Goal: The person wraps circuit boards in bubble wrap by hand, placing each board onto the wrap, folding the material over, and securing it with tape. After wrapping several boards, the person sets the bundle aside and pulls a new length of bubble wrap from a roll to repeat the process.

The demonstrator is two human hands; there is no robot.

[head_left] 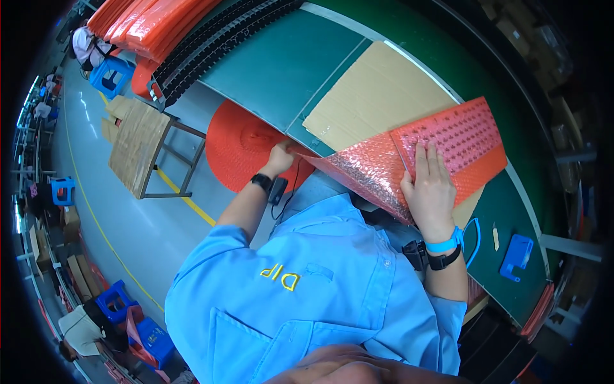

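My left hand [279, 159] is closed on the edge of a sheet of red bubble wrap [364, 163], out past the near edge of the bench. The sheet runs from there up onto the bench. On the right, my right hand [432, 189] lies flat with fingers stretched on a flat rectangular panel [451, 137] under or within the wrap. Rows of dark spots show through the red film. Beneath the wrap is a brown cardboard sheet [377, 89]. A large red roll of bubble wrap [236, 144] stands beside the bench, below my left hand.
The green bench top [281, 64] carries a black slotted rack [224, 48] and a stack of red wrapped packs [150, 25] at far left. At right lies a blue plastic piece [515, 257]. A wooden-topped table [137, 147] and blue stools [112, 75] stand on the floor; other people sit farther left.
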